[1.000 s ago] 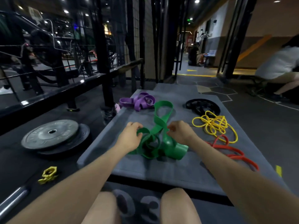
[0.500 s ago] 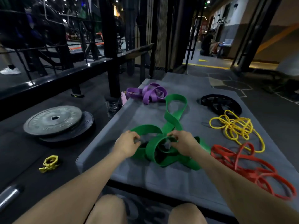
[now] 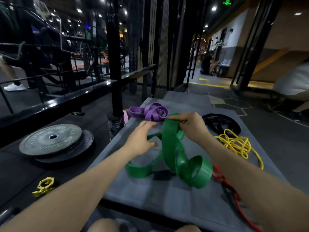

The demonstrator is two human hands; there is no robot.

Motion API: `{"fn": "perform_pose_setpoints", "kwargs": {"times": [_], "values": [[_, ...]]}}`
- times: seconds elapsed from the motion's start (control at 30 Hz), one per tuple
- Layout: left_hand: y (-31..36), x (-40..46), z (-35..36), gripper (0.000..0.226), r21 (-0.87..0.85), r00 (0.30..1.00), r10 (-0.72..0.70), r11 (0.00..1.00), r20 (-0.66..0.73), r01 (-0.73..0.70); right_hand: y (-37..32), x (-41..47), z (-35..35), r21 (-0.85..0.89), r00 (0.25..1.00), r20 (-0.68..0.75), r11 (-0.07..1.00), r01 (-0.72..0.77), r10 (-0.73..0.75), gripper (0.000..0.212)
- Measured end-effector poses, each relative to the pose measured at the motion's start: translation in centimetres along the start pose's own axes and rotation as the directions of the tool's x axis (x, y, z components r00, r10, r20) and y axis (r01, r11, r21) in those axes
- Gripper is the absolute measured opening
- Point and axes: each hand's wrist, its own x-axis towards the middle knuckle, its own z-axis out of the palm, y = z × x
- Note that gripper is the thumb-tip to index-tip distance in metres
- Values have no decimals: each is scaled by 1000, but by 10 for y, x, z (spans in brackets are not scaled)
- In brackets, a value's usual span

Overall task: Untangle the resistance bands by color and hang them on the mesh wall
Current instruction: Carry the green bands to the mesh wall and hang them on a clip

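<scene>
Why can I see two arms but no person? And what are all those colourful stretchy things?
The camera sits on the person's head and looks down, so you see only their own arms and knees. The right hand pinches the top of a wide green band and lifts it off the grey mat. The left hand is by a lower loop of it; the picture is too blurry to tell whether it grips. Also on the mat lie a purple band, a yellow band, a red band and a black band. Beside the mat are round weight plates.
</scene>
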Motion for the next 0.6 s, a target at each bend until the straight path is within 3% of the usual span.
{"fn": "perform_pose_setpoints", "kwargs": {"times": [0.07, 0.17, 0.37, 0.47, 0.53, 0.6], "values": [[8, 8, -7, 70, -2, 997, -8, 1000, 80, 8, -12, 3, -8, 102, 998, -7, 993, 67, -66, 41], [17, 12, -17, 58, -88, 979, -28, 995, 204, 47, -30, 3, -21, 265, 992, 14, 957, 118, -127, 40], [33, 3, -37, 38, 58, 995, 8, 998, 97, -14, -42, -4, -36, 458, 986, 86, 885, 88, -143, 37], [38, -4, -45, 28, -87, 991, -20, 996, 134, 32, -53, -11, -35, 587, 975, 135, 807, 65, -177, 40], [41, -8, -52, 35, -174, 976, -90, 977, 197, 125, -59, -12, -35, 656, 965, 171, 754, 39, -199, 44], [42, -10, -64, 44, -60, 968, -159, 983, 194, 174, -63, -12, -36, 668, 949, 232, 744, 2, -211, 44]]}}
